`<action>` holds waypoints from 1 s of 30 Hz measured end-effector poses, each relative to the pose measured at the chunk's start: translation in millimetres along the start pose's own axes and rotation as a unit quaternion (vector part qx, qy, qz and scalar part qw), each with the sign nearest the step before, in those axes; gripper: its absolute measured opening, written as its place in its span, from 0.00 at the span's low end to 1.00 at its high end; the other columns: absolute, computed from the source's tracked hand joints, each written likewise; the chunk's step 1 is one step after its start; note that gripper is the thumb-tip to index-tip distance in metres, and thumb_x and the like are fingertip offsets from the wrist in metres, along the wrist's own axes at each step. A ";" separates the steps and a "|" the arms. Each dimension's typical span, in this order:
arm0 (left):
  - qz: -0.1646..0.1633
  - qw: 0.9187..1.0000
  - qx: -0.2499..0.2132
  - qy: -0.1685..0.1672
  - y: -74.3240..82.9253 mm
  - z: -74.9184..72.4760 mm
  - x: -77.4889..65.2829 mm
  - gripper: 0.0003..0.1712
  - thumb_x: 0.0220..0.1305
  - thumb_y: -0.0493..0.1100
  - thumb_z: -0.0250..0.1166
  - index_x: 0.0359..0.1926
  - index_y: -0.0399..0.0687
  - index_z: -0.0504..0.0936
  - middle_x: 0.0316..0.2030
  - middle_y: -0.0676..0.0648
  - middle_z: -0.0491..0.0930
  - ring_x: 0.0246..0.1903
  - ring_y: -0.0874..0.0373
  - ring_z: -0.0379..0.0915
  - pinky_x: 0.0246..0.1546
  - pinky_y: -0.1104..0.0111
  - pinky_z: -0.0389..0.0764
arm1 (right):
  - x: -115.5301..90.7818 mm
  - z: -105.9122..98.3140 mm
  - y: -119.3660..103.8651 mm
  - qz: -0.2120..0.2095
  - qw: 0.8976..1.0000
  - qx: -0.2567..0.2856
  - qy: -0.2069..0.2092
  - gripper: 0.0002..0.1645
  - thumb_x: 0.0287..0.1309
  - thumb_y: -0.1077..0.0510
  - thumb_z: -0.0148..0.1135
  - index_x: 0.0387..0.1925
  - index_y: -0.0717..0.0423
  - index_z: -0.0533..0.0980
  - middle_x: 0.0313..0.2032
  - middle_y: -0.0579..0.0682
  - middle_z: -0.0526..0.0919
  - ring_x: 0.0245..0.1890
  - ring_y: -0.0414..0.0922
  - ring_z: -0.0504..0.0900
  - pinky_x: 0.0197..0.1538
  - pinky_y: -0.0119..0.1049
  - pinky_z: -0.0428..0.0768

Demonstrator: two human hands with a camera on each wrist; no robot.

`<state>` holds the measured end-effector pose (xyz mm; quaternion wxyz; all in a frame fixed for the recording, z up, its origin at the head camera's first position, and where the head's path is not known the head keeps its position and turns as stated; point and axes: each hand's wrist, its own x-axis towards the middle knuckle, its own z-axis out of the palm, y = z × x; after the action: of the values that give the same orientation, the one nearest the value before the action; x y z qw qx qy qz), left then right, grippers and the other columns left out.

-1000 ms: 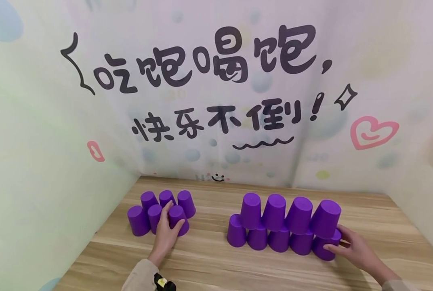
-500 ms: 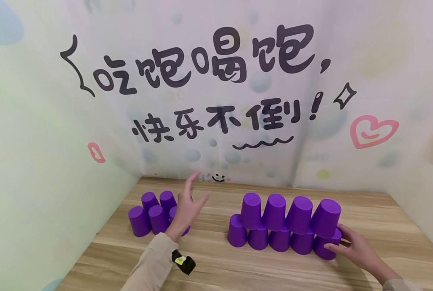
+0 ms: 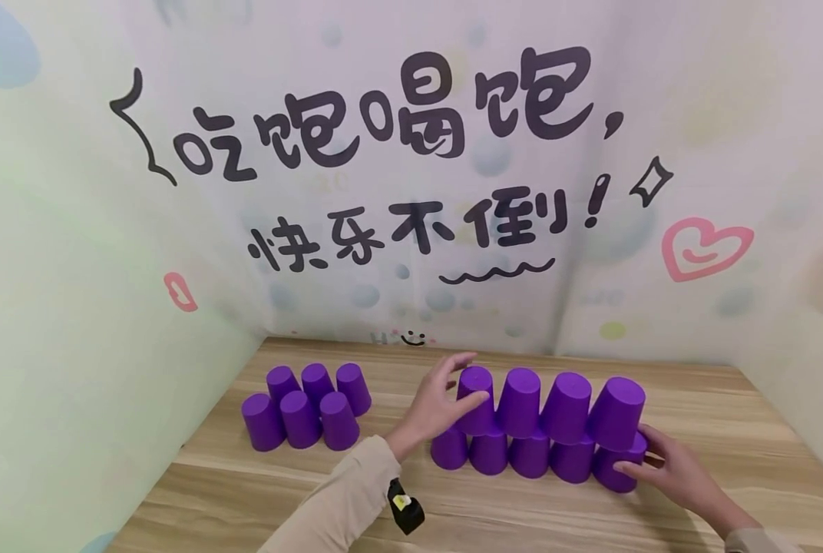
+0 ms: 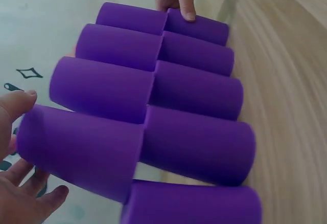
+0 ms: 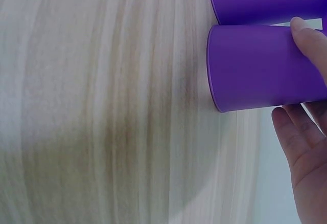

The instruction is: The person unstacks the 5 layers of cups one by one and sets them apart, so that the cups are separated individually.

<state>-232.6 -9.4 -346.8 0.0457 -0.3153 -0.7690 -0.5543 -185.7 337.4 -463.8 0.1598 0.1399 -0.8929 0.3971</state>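
Several purple cups stand upside down in two rows at the right. My left hand (image 3: 439, 399) is at the leftmost upper cup (image 3: 477, 395), its thumb in front and fingers behind. In the left wrist view, the left thumb and spread fingers lie either side of this cup's narrow end. It rests across two lower cups, overlapping the end lower cup (image 4: 194, 203). With thumb in front and fingers behind, my right hand (image 3: 681, 468) holds the rightmost lower cup (image 3: 615, 468). That cup's rim is on the table in the right wrist view.
Several more purple cups (image 3: 301, 421) stand upside down in two short rows at the table's left. Behind the wooden table (image 3: 246, 499) hangs a pale printed backdrop (image 3: 411, 307) with large dark lettering. A black strap (image 3: 406, 511) hangs by the left sleeve.
My left hand has left the front right cup of the left group and moved right to the upper row's leftmost cup. The right hand has stayed at its cup.
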 end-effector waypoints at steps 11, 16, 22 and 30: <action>-0.026 0.999 -0.040 -0.002 -21.0 9.7 -7.2 0.28 0.55 0.34 0.61 0.57 0.37 0.65 0.48 0.39 0.72 0.48 0.46 0.68 0.47 0.56 0.72 | -2.2 3.3 1.4 -0.004 1.000 0.014 0.005 0.32 0.36 0.67 0.70 0.46 0.76 0.67 0.36 0.39 0.78 0.35 0.26 0.74 0.33 0.27 0.79; -0.027 0.998 -0.053 0.015 -20.3 11.0 -8.0 0.28 0.54 0.34 0.61 0.57 0.36 0.65 0.48 0.38 0.72 0.48 0.46 0.68 0.48 0.55 0.71 | -0.8 2.5 2.3 -0.005 1.000 0.022 0.005 0.33 0.36 0.68 0.69 0.47 0.76 0.67 0.37 0.25 0.71 0.35 0.25 0.74 0.33 0.26 0.78; -0.027 0.998 -0.053 0.018 -18.6 10.4 -9.8 0.28 0.55 0.34 0.61 0.57 0.35 0.64 0.49 0.38 0.71 0.49 0.46 0.67 0.49 0.55 0.70 | -1.1 2.6 2.2 0.001 1.000 0.006 0.003 0.32 0.36 0.67 0.70 0.46 0.74 0.68 0.36 0.51 0.80 0.35 0.25 0.73 0.33 0.27 0.79; -0.015 0.998 -0.045 0.032 -4.3 -10.6 -7.7 0.30 0.53 0.33 0.62 0.57 0.35 0.64 0.48 0.36 0.72 0.49 0.46 0.68 0.49 0.56 0.70 | -0.7 1.8 1.7 0.001 1.000 0.004 0.010 0.32 0.36 0.67 0.70 0.46 0.75 0.68 0.36 0.39 0.78 0.35 0.25 0.73 0.32 0.27 0.79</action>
<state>-231.7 -22.9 -349.5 0.0476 -0.2878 -0.7460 -0.5987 -186.1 337.3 -466.4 0.1675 0.1362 -0.8899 0.4018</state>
